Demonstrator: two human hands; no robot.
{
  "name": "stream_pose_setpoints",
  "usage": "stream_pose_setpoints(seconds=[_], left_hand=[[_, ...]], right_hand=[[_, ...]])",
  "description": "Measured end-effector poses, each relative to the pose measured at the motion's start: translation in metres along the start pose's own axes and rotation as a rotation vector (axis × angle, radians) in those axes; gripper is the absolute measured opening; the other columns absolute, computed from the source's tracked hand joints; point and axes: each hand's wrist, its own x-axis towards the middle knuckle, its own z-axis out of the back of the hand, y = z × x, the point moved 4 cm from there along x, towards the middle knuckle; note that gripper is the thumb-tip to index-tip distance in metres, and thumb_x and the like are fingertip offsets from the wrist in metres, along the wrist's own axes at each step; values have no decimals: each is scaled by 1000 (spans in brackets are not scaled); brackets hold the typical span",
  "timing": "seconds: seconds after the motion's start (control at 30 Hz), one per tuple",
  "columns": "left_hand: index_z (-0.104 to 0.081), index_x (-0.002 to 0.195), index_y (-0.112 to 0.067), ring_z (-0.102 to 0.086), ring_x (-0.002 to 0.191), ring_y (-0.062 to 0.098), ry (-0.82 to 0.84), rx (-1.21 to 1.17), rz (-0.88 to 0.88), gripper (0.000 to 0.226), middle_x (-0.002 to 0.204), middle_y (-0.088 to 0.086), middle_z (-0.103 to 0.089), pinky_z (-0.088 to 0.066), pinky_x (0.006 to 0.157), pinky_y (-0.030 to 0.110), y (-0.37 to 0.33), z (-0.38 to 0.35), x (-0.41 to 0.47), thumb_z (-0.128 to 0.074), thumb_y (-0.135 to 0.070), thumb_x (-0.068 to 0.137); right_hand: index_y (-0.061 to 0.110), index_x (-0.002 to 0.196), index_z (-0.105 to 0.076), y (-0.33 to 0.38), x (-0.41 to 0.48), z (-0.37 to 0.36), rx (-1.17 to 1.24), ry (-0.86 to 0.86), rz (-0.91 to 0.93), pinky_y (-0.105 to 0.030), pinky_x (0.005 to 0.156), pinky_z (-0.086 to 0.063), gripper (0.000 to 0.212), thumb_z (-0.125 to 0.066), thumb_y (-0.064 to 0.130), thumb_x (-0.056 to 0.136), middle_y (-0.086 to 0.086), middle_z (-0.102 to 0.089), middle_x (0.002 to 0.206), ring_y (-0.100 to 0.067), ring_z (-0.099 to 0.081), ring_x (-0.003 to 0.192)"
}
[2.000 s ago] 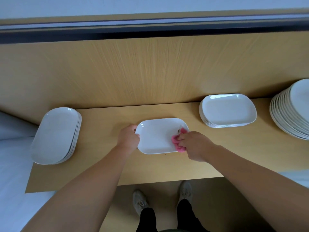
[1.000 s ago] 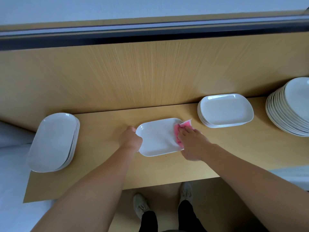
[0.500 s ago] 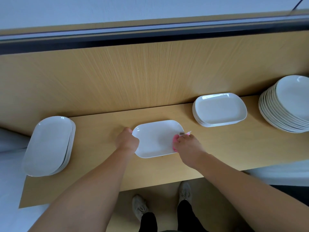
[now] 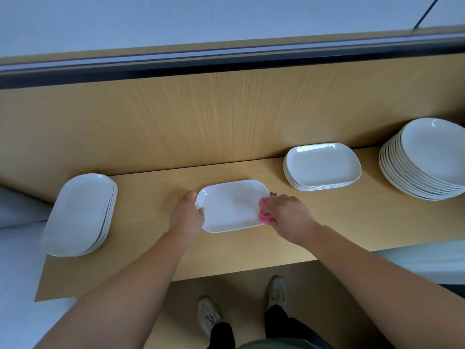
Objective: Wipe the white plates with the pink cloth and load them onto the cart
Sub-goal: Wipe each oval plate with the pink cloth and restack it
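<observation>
A white rectangular plate (image 4: 232, 205) lies flat on the wooden counter (image 4: 352, 217) in front of me. My left hand (image 4: 187, 215) grips its left rim. My right hand (image 4: 285, 214) holds a bunched pink cloth (image 4: 264, 212) against the plate's right edge; most of the cloth is hidden under my fingers. A stack of matching white plates (image 4: 322, 166) sits to the right, and another stack (image 4: 80, 212) sits at the counter's left end.
A tall stack of round white plates (image 4: 427, 159) stands at the far right. A wooden back panel (image 4: 226, 117) rises behind the counter. White surfaces flank the counter low on both sides. My feet stand below the front edge.
My right hand has kept rubbing the cloth along the plate's right side, shifting from the upper corner down to the middle of that edge. My left hand has stayed on the left rim.
</observation>
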Motion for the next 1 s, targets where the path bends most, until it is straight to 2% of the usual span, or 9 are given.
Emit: stream_pose_setpoints(seconds=[0.1, 0.17, 0.23, 0.33, 0.4, 0.63, 0.83, 1.0], left_hand=[[-41, 139, -20, -53, 114, 21, 0, 133, -109, 43, 137, -2, -41, -44, 81, 31, 0, 5, -18, -49, -25, 96], [-43, 139, -23, -48, 121, 17, 49, 194, -254, 42, 144, -7, -37, -44, 91, 31, 0, 2, -29, -48, -25, 97], [-43, 141, -23, -41, 131, 17, 123, 290, -373, 42, 152, -8, -32, -38, 101, 28, 2, -2, -36, -45, -24, 99], [-39, 145, -21, -18, 147, 13, 159, 384, -458, 46, 158, -6, -24, -23, 114, 25, 4, -6, -40, -40, -21, 100], [-36, 147, -22, -11, 148, 11, 165, 403, -474, 49, 160, -5, -20, -17, 117, 25, 6, -7, -40, -40, -20, 99], [-28, 151, -23, -3, 149, 12, 168, 426, -490, 54, 162, -5, -9, -9, 118, 27, 3, -12, -41, -37, -13, 99], [-31, 150, -20, -5, 149, 13, 146, 424, -525, 52, 162, -3, -14, -4, 118, 28, 1, -24, -37, -36, -11, 99], [-19, 154, -22, 1, 149, 11, 158, 506, -481, 57, 163, -5, -2, 0, 119, 29, 3, -31, -33, -31, -10, 99]], right_hand=[[30, 67, -39, 2, -2, 4, 5, -18, 24, -25, 61, -32, 38, -65, 5, 75, 12, -61, 77, -12, -35, 66], [30, 67, -38, 3, -3, 7, 17, -34, 43, -25, 61, -32, 39, -66, 5, 75, 13, -59, 76, -11, -35, 66], [29, 67, -39, 4, -3, 10, 19, -46, 59, -26, 60, -34, 37, -66, 4, 74, 13, -60, 76, -11, -35, 67], [24, 69, -47, 1, -1, 13, 4, -38, 64, -29, 61, -42, 26, -62, 4, 74, 15, -56, 75, -11, -37, 69], [23, 70, -50, -1, 0, 14, 3, -52, 74, -29, 61, -44, 24, -62, 2, 72, 16, -55, 76, -11, -38, 70], [26, 70, -48, -5, 2, 14, -3, -80, 94, -27, 61, -43, 29, -64, 2, 72, 14, -59, 80, -12, -41, 70], [24, 71, -54, -8, -2, 12, -13, -107, 94, -29, 62, -46, 24, -67, 4, 72, 12, -66, 88, -19, -54, 72], [24, 72, -55, -10, -2, 12, -5, -115, 111, -31, 62, -48, 22, -67, 5, 74, 11, -65, 87, -21, -57, 74]])
